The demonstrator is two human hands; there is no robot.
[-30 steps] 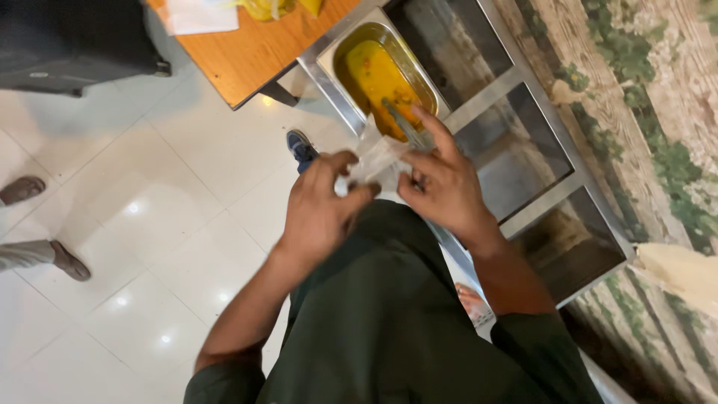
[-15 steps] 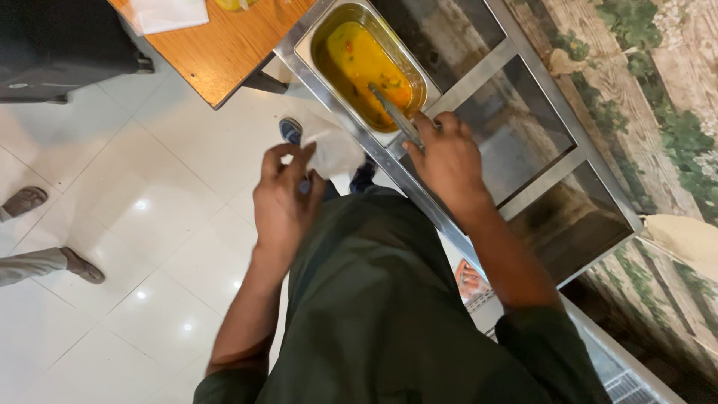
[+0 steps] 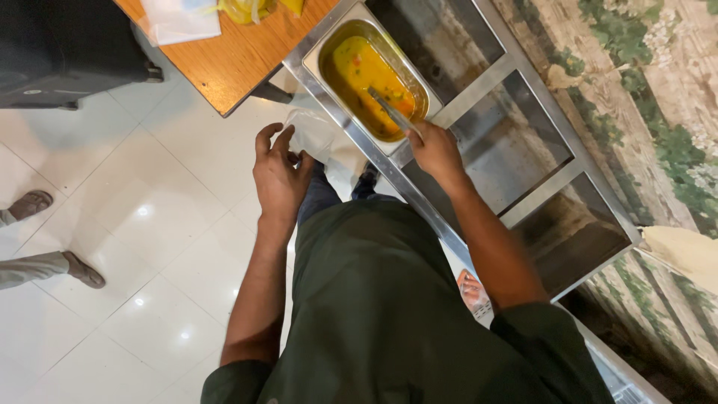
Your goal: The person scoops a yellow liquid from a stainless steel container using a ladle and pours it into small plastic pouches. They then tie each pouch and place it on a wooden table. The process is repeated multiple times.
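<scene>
My left hand (image 3: 278, 173) holds a clear plastic bag (image 3: 313, 133) just in front of the steel counter. My right hand (image 3: 434, 150) grips the handle of a metal ladle (image 3: 389, 111) that dips into a steel tray (image 3: 329, 46) filled with yellow-orange curry (image 3: 366, 75). The tray sits in the nearest slot of a steel serving frame (image 3: 479, 82). My dark green clothing fills the lower part of the view.
A wooden table (image 3: 239, 52) with white paper (image 3: 179, 19) stands left of the counter. A black case (image 3: 67, 45) is at top left. Another person's feet in sandals (image 3: 30, 206) stand on the white tiled floor at left. Empty counter slots (image 3: 516, 150) lie to the right.
My right hand left the bag and took hold of the ladle in the curry tray. My left hand now holds the bag alone, lower and nearer the counter edge.
</scene>
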